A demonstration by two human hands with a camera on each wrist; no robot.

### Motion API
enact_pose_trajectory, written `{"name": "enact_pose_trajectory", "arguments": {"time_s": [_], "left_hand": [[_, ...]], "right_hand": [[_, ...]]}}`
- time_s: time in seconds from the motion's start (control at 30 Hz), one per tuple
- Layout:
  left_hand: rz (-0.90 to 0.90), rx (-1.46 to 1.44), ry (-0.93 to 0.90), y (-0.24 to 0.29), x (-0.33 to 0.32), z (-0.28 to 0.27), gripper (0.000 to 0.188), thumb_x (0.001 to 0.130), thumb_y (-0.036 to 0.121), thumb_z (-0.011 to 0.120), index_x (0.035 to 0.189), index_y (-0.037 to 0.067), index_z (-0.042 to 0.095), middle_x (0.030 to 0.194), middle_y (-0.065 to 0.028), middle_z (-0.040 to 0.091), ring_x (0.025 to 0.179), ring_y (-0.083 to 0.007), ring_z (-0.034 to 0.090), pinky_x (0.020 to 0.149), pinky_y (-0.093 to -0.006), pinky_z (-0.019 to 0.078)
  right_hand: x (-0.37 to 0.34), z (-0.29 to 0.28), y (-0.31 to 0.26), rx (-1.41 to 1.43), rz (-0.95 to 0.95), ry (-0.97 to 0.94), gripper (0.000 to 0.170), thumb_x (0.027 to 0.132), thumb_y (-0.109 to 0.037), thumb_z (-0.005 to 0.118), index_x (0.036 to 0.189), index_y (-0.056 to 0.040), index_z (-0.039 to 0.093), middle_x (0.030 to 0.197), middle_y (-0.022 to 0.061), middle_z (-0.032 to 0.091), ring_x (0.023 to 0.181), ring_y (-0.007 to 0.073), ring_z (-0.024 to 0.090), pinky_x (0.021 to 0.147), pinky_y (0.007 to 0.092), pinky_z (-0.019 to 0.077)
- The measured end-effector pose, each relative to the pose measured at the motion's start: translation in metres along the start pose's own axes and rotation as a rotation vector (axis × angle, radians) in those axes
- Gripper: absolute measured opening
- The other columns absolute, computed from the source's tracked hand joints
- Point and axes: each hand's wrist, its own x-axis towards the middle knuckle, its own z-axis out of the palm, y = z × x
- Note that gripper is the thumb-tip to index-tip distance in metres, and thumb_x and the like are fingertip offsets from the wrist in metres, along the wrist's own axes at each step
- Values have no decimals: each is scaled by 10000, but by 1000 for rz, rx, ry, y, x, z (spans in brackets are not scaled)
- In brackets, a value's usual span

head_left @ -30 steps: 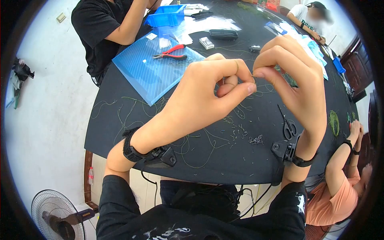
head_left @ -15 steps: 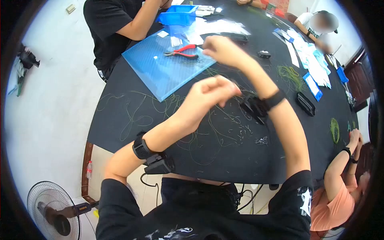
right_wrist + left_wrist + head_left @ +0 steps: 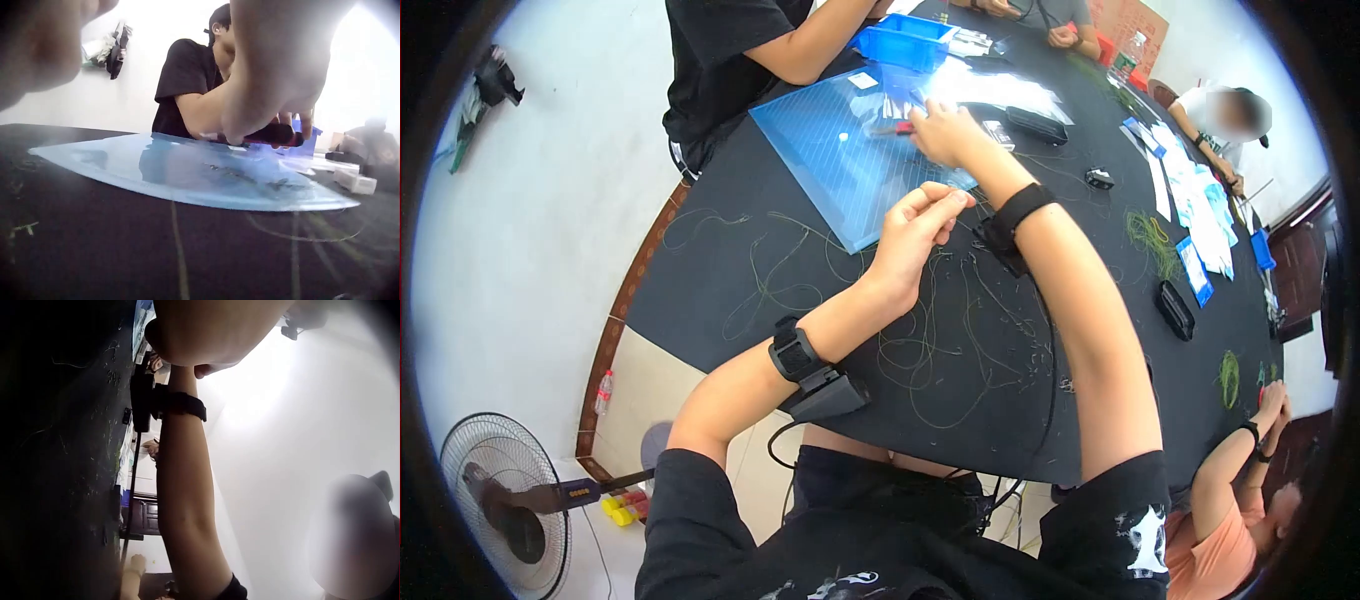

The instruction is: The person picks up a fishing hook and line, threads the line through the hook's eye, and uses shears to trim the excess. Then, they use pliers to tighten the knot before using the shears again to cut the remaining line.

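Note:
My right hand [image 3: 948,135] is over the blue lined sheet [image 3: 810,150], its fingers around the red-and-black handles of the pliers [image 3: 892,129]. In the right wrist view the dark pliers handle [image 3: 272,134] shows under the curled fingers, just above the sheet. Nearer to me, my left hand [image 3: 912,232] hovers over the table with thumb and forefinger pinched together. A thin green line is at those fingertips, mostly too fine to follow. In the left wrist view that hand [image 3: 212,331] fills the top, with the right forearm [image 3: 184,462] beyond it.
Loose green lines [image 3: 765,292] and tiny metal bits lie on the black table [image 3: 700,310]. Behind the sheet stand a blue bin [image 3: 905,42] and a black case [image 3: 1036,125]. A green line bundle [image 3: 1150,240] is at right. Other people sit around the table.
Both hands were together at the fingertips. My right hand has left the left one, reached forward and left, and taken hold of the pliers. The left hand keeps its pinch. The head view has shifted.

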Motion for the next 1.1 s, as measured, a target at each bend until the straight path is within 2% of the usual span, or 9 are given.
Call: {"name": "enact_pose_trajectory", "arguments": {"time_s": [0.13,0.23,0.37,0.43,0.5,0.57,0.8,0.9,1.1], "left_hand": [[7,90,-130,7,-11,6,159,879,207,560,891,59,616,716,64,471,670,-40,393,635,-198,328],[11,128,-192,6,-15,12,167,885,204,552,897,50,617,708,61,462,665,-41,381,626,-200,324],[21,147,-244,7,-20,15,174,884,216,559,898,52,615,739,48,514,679,-41,403,633,-196,335],[24,170,-281,9,-25,17,166,878,218,570,897,59,616,792,29,562,713,-41,445,658,-194,357],[16,201,-354,11,-27,19,156,872,217,581,893,66,616,840,12,598,753,-44,486,689,-197,380],[-13,241,-468,12,-30,20,146,865,216,593,887,73,615,884,-4,622,798,-51,525,727,-205,403],[-106,377,-598,6,-33,25,147,868,186,598,850,41,616,864,-13,622,808,-53,540,732,-215,419],[-150,389,-586,9,-36,28,137,863,170,603,847,35,620,854,-4,616,764,-40,521,687,-202,404],[-167,351,-586,6,-38,27,124,860,156,607,845,34,623,798,14,591,686,-20,467,611,-187,363]], "right_hand": [[-11,-39,23,375,-3,333,315,865,-276,535,996,4,469,943,237,569,891,405,560,745,482,458],[-56,-103,26,349,120,316,278,886,-199,523,1032,8,408,873,258,588,834,410,582,710,456,452],[-127,-121,50,313,168,477,263,887,-226,502,1006,6,476,921,246,592,848,414,575,702,454,458],[-178,-138,33,397,222,541,228,895,-173,468,1030,6,511,892,222,599,785,364,601,686,389,470],[-226,-151,12,530,412,438,210,904,-139,438,1041,-9,530,808,165,585,722,257,595,683,313,452],[-258,-149,1,833,375,447,191,893,-110,448,1028,-1,528,767,74,543,695,168,541,672,268,428],[-288,-136,-11,728,216,283,239,743,-91,630,953,10,578,792,136,559,704,273,570,657,312,455],[-291,-134,-11,697,149,156,222,731,-89,639,926,4,588,762,123,561,673,256,572,617,316,457],[-293,-117,-16,818,121,209,223,719,-98,658,911,-4,597,719,108,553,638,234,556,587,321,447]]}}
